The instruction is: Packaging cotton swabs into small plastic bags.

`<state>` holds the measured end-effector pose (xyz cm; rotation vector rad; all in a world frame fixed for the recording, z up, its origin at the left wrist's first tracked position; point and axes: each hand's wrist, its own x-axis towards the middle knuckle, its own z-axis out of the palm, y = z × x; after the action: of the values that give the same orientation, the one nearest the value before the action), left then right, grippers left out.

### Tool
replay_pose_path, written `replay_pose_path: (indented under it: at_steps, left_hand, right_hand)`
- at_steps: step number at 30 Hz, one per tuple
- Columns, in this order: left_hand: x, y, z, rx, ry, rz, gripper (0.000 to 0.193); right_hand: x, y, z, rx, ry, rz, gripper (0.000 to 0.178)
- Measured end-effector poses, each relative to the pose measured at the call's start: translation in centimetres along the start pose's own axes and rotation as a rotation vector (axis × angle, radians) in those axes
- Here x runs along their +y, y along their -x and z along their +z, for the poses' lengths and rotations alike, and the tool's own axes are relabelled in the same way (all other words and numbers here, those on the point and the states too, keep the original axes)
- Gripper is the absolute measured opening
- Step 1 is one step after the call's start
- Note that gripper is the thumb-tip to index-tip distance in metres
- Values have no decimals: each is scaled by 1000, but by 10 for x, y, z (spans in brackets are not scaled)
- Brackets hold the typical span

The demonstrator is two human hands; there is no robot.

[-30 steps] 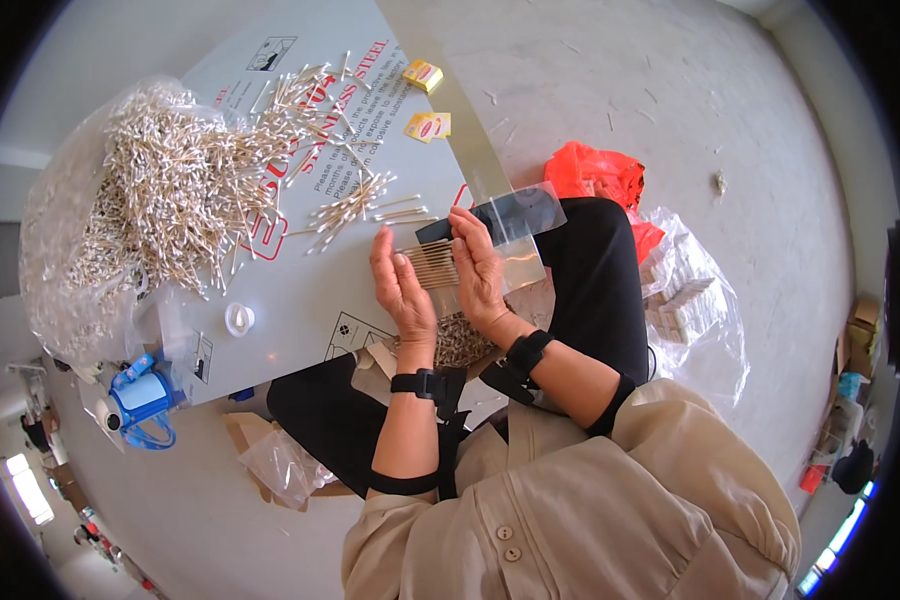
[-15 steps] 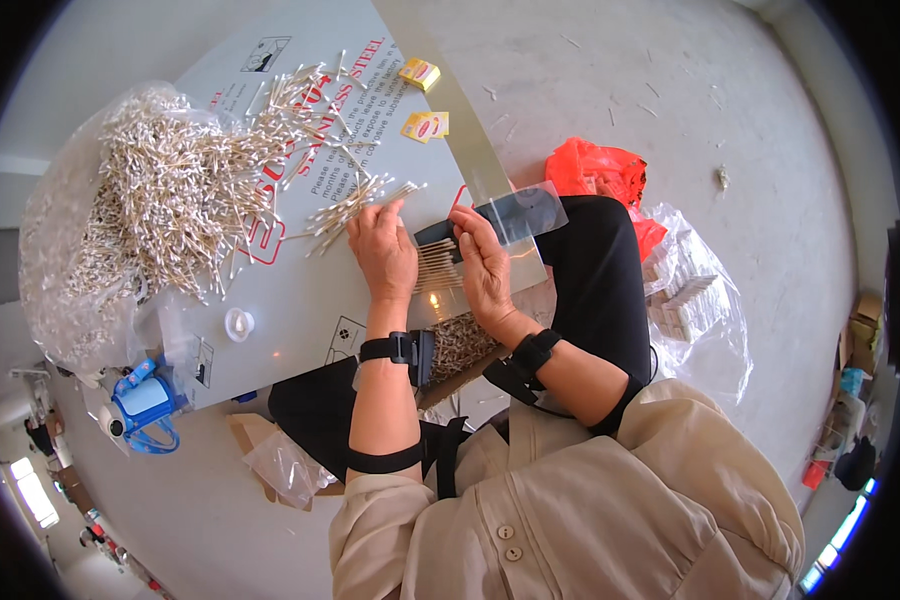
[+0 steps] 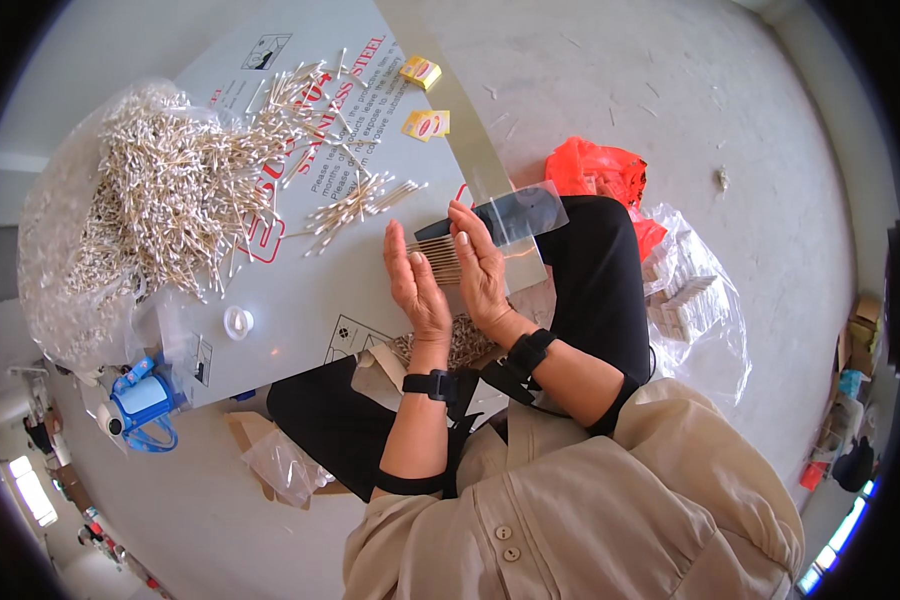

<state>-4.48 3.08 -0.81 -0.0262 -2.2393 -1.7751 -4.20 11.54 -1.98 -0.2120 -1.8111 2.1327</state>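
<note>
A flat row of cotton swabs (image 3: pixel 436 258) lies at the near right part of the table, between my two hands. My left hand (image 3: pixel 417 290) stands on edge at the row's left end, its fingers stretched out. At the other end is my right hand (image 3: pixel 482 272), fingers also extended and the palm turned toward the left one. The hands flank the swab tips; neither wraps around them. Just beyond, a clear plastic sleeve (image 3: pixel 533 213) with a dark part reaches over the table edge. A small loose pile of swabs (image 3: pixel 355 208) rests ahead of my left hand.
A big clear bag spills a heap of swabs (image 3: pixel 170 185) at the left. Small yellow packets (image 3: pixel 425 124) and a white round cap (image 3: pixel 238 323) lie on the table (image 3: pixel 300 340). A box of swabs (image 3: pixel 460 342) sits below the near edge. A red bag (image 3: pixel 600 175) is at the right.
My left hand has come away from the loose pile, moving nearer and right to the left end of the row. The right hand has barely moved.
</note>
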Motion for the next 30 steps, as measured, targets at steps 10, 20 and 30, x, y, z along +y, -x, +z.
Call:
replay_pose_path:
  at_steps: [10,20,30]
  left_hand:
    - [-3,-7,34,39,13,47,52]
    - [11,-13,-2,-392,-635,291,68]
    - [8,0,0,-519,-968,288,78]
  right_hand:
    - [1,-43,-21,-23,39,3,31]
    - [-48,-69,-72,-513,464,-38,42]
    - [-22,-59,-84,-725,1075,-611,55]
